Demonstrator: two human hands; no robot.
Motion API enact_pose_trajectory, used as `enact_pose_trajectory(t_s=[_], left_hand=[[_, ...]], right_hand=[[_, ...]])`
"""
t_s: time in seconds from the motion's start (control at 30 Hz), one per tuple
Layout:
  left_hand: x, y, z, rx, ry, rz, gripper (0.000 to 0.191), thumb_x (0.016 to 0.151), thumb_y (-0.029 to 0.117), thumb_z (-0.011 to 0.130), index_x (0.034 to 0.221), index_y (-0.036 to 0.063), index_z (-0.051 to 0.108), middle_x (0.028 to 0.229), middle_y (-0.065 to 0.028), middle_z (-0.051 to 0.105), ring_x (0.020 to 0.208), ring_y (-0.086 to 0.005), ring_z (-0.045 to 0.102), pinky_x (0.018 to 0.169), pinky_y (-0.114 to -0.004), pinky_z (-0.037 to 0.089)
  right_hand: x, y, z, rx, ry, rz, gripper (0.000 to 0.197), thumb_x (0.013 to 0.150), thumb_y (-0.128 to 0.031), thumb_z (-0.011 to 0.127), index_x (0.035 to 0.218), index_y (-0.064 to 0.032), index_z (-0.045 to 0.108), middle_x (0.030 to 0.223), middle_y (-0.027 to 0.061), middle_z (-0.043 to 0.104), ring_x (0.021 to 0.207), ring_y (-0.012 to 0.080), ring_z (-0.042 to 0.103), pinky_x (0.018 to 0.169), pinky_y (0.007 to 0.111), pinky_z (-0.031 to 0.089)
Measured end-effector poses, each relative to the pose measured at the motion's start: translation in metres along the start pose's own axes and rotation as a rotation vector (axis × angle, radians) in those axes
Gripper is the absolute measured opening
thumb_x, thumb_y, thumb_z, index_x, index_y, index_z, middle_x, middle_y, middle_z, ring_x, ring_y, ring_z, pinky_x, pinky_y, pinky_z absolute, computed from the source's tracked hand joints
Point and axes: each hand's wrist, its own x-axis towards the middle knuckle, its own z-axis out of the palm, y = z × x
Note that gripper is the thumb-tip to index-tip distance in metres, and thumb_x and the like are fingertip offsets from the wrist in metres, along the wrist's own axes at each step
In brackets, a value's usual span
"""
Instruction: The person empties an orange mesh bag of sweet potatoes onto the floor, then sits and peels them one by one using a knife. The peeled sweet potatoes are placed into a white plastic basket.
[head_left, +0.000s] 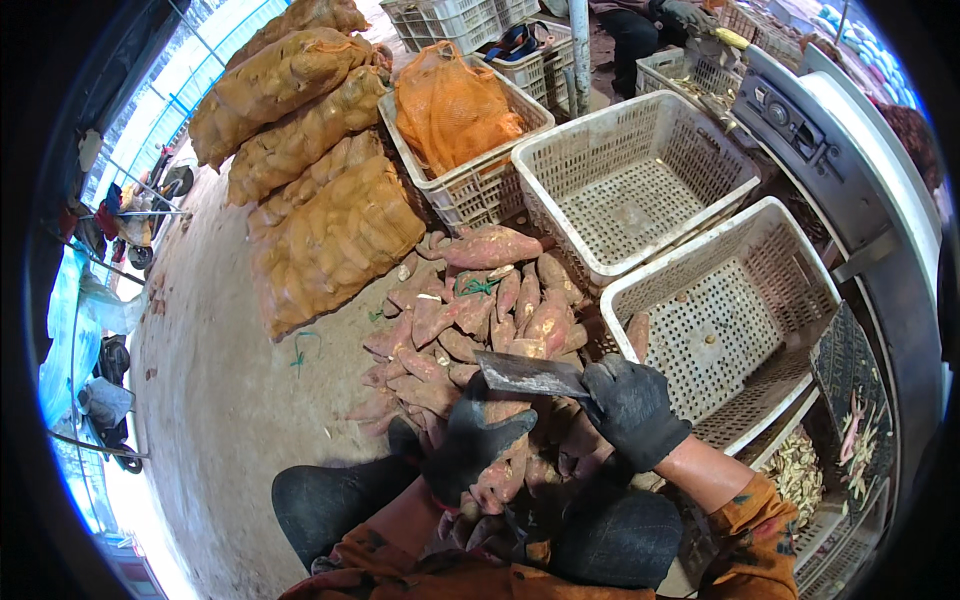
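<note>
Both my hands wear dark gloves. My right hand (630, 405) is closed round the handle end of a wide-bladed knife (529, 373), whose flat blade points left, above a heap of sweet potatoes (480, 315). Just under the blade's tip is my left hand (476, 442), thumb spread from the fingers; a pinkish sweet potato (506, 411) shows right beside it, partly hidden, and whether the hand grips it I cannot tell. Green string (474, 285) lies on the heap. A reddish sweet potato (637, 334) rests inside the near plastic crate.
Two pale plastic crates (795, 262) (637, 172) stand right of the heap. Filled mesh sacks (337, 240) are stacked at the upper left. An orange mesh bag (454, 105) sits in another crate. Metal equipment (862, 195) borders the right side, and a person (637, 30) is at the top.
</note>
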Motion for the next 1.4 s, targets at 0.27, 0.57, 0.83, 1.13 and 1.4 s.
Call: enact_pose_trajectory(t_s=[0.27,0.57,0.83,1.13,1.4], left_hand=[[-0.003,0.043,-0.006,0.769,0.148,0.361,0.069,0.073,0.016,0.087,0.131,-0.003,0.054,0.125,-0.0206,0.059,0.117,-0.0378,0.058,0.101,-0.042,0.049],[0.038,0.032,0.104,-0.165,-0.111,-0.121,0.077,0.087,0.024,0.08,0.148,0.003,0.038,0.142,-0.0188,0.049,0.133,-0.0259,0.047,0.112,-0.039,0.04],[0.125,-0.041,0.063,1.034,0.007,-0.181,0.096,0.083,0.055,0.071,0.154,0.0039,0.031,0.148,-0.0283,0.043,0.133,-0.0437,0.047,0.111,-0.049,0.039],[0.149,-0.045,0.019,0.465,-0.106,-0.488,0.105,0.072,0.041,0.087,0.151,-0.0037,0.034,0.139,-0.0212,0.056,0.126,-0.0307,0.057,0.104,-0.037,0.047],[0.042,-0.001,-0.009,0.255,-0.089,0.002,0.101,0.071,0.035,0.089,0.149,-0.0018,0.038,0.147,-0.0212,0.047,0.137,-0.0334,0.046,0.113,-0.043,0.037]], right_hand=[[-0.018,0.051,0.0,-0.027,-0.269,0.361,0.014,0.09,-0.021,0.063,0.094,-0.0074,0.062,0.085,0.0173,0.066,0.077,0.0381,0.067,0.07,0.049,0.053],[-0.065,0.079,-0.054,0.437,0.463,0.646,0.019,0.093,-0.011,0.069,0.109,-0.0013,0.07,0.088,0.0084,0.071,0.077,0.0152,0.064,0.072,0.033,0.05],[-0.094,0.077,-0.024,0.656,0.586,0.846,0.009,0.097,-0.017,0.068,0.099,-0.008,0.067,0.07,-0.0063,0.059,0.053,0.0028,0.046,0.047,0.023,0.036],[-0.072,0.051,-0.014,0.866,0.387,0.832,0.015,0.096,-0.006,0.065,0.107,0.0029,0.069,0.09,-0.0001,0.069,0.081,0.0069,0.057,0.074,0.026,0.049],[-0.046,0.051,0.021,0.321,0.213,0.442,0.018,0.091,-0.019,0.07,0.097,-0.0023,0.068,0.082,0.0144,0.067,0.073,0.0293,0.066,0.066,0.04,0.051]])
